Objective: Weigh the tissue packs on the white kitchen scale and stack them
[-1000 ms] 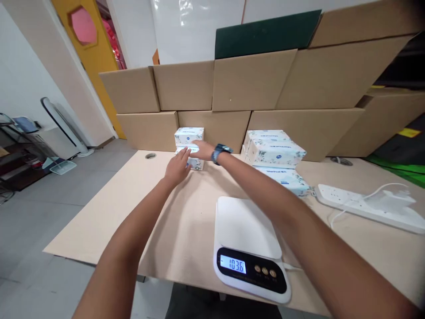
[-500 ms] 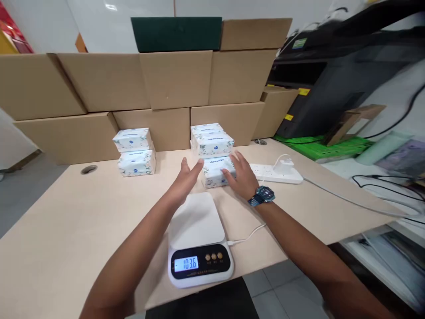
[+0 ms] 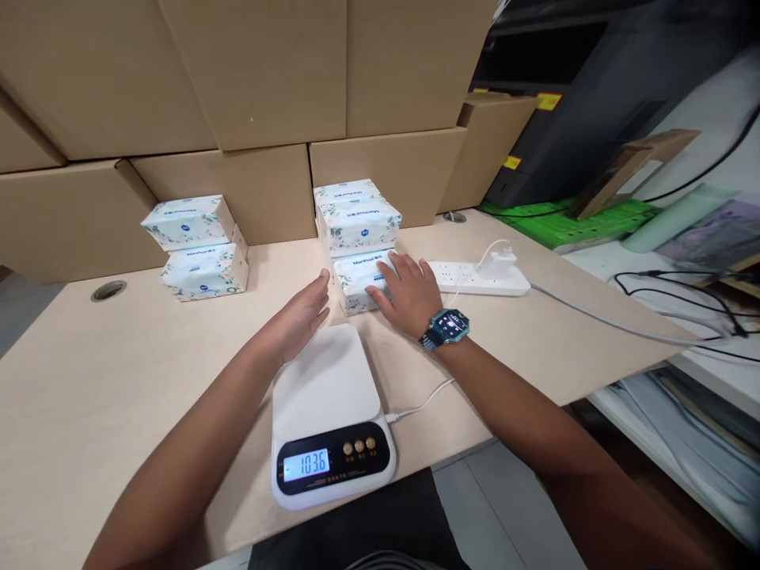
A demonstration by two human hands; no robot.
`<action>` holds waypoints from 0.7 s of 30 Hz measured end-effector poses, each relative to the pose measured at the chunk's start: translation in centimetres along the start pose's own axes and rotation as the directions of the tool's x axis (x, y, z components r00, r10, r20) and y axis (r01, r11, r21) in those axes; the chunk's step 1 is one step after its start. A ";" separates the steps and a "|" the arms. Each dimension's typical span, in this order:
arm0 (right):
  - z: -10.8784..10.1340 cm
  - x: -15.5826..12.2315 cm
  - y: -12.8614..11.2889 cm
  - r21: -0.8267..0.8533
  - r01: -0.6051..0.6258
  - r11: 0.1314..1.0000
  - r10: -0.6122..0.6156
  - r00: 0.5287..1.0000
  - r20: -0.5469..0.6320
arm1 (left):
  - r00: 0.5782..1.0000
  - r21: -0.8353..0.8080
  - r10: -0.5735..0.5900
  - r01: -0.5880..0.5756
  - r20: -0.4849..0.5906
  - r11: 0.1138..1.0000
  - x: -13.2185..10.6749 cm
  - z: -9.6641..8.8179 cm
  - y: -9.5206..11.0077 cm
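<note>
My right hand (image 3: 409,291), a watch (image 3: 448,326) on its wrist, rests with fingers spread on the front tissue pack (image 3: 357,286) of the right-hand group. Behind that pack, more white floral tissue packs (image 3: 363,229) are stacked. My left hand (image 3: 304,315) is held on edge, fingers extended and holding nothing, just left of the front pack. Below it lies a white digital scale (image 3: 326,388) with a bare plate; its lit display (image 3: 305,465) reads -103.6. A second stack of tissue packs (image 3: 205,271) stands to the left.
Cardboard boxes (image 3: 255,71) form a wall along the back of the table (image 3: 77,412). Right of my right hand sits a white power strip (image 3: 475,279) with a plug and cables. A dark machine (image 3: 552,71) and a green item (image 3: 534,222) are further right.
The view has tilted down and come closer. My left hand has straightened beside the front pack; my right hand stays on that pack. The scale reading is the same.
</note>
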State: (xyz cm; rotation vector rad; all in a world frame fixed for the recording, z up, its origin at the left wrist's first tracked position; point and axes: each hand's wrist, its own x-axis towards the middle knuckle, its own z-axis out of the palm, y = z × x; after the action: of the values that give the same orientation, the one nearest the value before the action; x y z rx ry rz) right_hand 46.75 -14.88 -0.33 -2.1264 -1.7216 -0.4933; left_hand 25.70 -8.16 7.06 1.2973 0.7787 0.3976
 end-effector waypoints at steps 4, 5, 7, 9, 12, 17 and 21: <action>0.1 0.0 0.0 0.024 0.000 1.000 0.000 1.000 0.011 | 0.998 -0.040 -0.058 0.057 -0.033 0.998 0.0 0.6 0.0; 0.1 0.0 0.0 0.031 0.002 1.000 -0.002 1.000 0.006 | 0.998 -0.055 -0.062 0.061 -0.026 0.997 -0.1 0.7 0.1; 0.1 0.0 -0.1 0.038 -0.001 0.999 0.001 1.000 0.003 | 0.998 -0.083 -0.063 0.062 -0.014 0.995 -0.1 0.8 0.1; 0.1 0.0 -0.2 0.040 -0.009 0.999 0.008 1.000 0.011 | 0.998 -0.100 -0.067 0.065 -0.017 0.993 -0.2 0.9 0.1; 0.0 -0.1 -0.3 0.040 -0.017 0.999 0.016 1.000 0.020 | 0.997 -0.113 -0.065 0.061 -0.031 0.992 -0.4 1.1 0.0; -0.4 -0.1 -0.5 0.050 -0.029 0.998 0.027 0.999 0.040 | 0.996 -0.136 -0.073 0.066 -0.054 0.989 -0.4 1.3 0.1; -0.5 -0.1 -0.6 0.061 -0.041 0.997 0.037 0.997 0.061 | 0.994 -0.155 -0.085 0.073 -0.073 0.985 -0.5 1.5 0.2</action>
State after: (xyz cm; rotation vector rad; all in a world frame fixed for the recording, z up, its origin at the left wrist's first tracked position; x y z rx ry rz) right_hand 46.15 -15.15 0.13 -2.1473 -1.7007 -0.3638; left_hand 26.40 -9.49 7.52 1.1098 0.8470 0.4386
